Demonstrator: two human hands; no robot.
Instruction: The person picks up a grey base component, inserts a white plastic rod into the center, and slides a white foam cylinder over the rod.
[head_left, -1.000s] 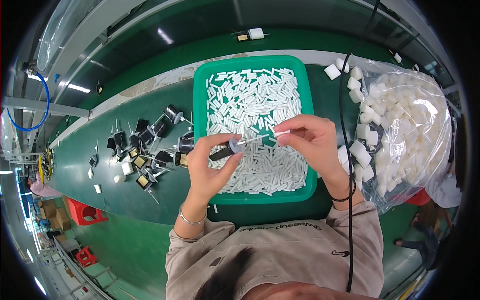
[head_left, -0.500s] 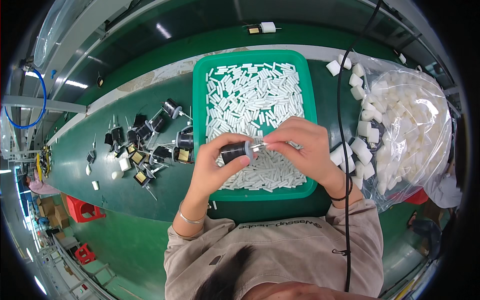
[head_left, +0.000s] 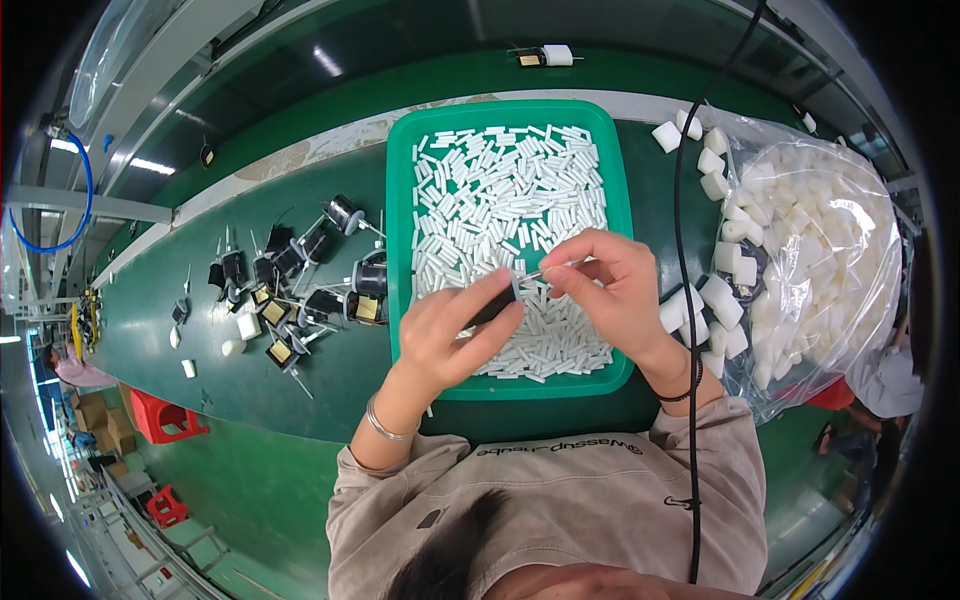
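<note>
Your left hand (head_left: 445, 325) is closed around a black cylindrical motor (head_left: 494, 306), held above the near half of the green tray (head_left: 622, 230), roughly midway between its left and right edges. Your right hand (head_left: 605, 290) forms a narrow pinch on the outer end of the thin shaft (head_left: 532, 276); the fingertips hide whether one of the white tubes (head_left: 500, 182) sits there. Expect the motor to be rigid and fairly heavy for its size, with a smooth, possibly slippery casing: grasp it around the body, thumb opposite fingers. Keep side load off the shaft. Treat the tubes as light and prone to roll; pinch each at mid-length without crushing it
</note>
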